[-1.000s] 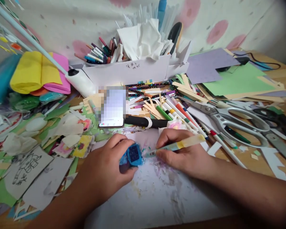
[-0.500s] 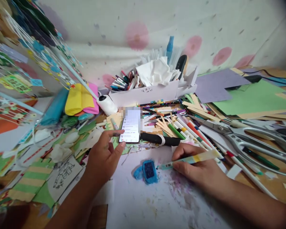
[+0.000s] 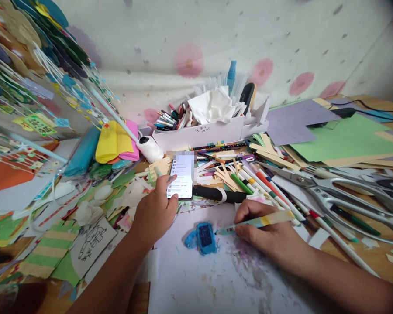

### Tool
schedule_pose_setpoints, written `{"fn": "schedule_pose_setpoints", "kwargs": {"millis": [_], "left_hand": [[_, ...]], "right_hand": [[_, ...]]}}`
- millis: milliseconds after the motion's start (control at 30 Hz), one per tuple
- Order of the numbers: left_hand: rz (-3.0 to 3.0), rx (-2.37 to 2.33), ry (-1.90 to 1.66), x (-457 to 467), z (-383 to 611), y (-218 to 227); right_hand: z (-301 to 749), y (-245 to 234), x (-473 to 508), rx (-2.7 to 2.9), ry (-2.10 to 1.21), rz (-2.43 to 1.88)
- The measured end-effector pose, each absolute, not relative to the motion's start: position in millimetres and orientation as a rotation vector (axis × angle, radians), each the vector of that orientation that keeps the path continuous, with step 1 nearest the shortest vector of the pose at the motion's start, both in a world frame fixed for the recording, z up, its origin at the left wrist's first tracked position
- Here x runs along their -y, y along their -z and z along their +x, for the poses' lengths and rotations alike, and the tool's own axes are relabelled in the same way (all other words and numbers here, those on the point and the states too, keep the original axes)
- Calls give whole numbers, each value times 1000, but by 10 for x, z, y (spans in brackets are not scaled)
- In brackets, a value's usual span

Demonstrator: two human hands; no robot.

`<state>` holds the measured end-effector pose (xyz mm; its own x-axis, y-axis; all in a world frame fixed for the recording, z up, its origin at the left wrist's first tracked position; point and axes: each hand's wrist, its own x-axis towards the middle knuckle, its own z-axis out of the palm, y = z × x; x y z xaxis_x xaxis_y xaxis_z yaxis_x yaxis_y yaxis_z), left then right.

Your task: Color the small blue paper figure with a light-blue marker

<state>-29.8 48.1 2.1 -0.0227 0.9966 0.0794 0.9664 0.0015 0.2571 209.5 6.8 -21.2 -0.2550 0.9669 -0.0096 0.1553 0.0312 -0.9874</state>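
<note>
My left hand (image 3: 155, 209) reaches forward to a lit phone (image 3: 182, 179) lying among paper scraps, its forefinger and thumb touching the lower left of the screen. It holds nothing. My right hand (image 3: 268, 233) rests on a stained white sheet (image 3: 216, 279) and grips a marker pen (image 3: 257, 222) with a yellow band, tip pointing left. The tip is close to a small blue watch (image 3: 205, 237) that lies flat on the sheet between my hands.
A white box (image 3: 199, 131) of pens and tissue stands at the back. Loose markers (image 3: 255, 176), large metal scissors (image 3: 343, 198), a black tube (image 3: 218, 194), green and purple card (image 3: 340, 139), coloured paper rolls (image 3: 113, 141) and drawn cut-outs (image 3: 91, 240) crowd the desk.
My left hand let go of the blue watch, leaving it on the sheet, and moved up to the phone. The right hand kept the marker. My view tilted up and left.
</note>
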Motion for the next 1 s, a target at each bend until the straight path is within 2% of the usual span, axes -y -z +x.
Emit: {"fn": "schedule_pose_setpoints", "kwargs": {"millis": [133, 400, 700, 867, 1000], "left_hand": [[2050, -2178, -661, -402, -357, -97], [2202, -2052, -963, -127, -367, -90], [2495, -1778, -569, -76, -384, -71], [2497, -1813, -650, -123, -419, -87], [2560, -1901, -541, -151, -433, -66]], "right_hand": [[2092, 210, -68, 1516, -1295, -1183], [2107, 214, -65, 1549, -1288, -1175], [2126, 246, -54, 1588, -1272, -1170], [2127, 218, -63, 1599, -1255, -1178], [2123, 219, -68, 1600, -1262, -1191]]}}
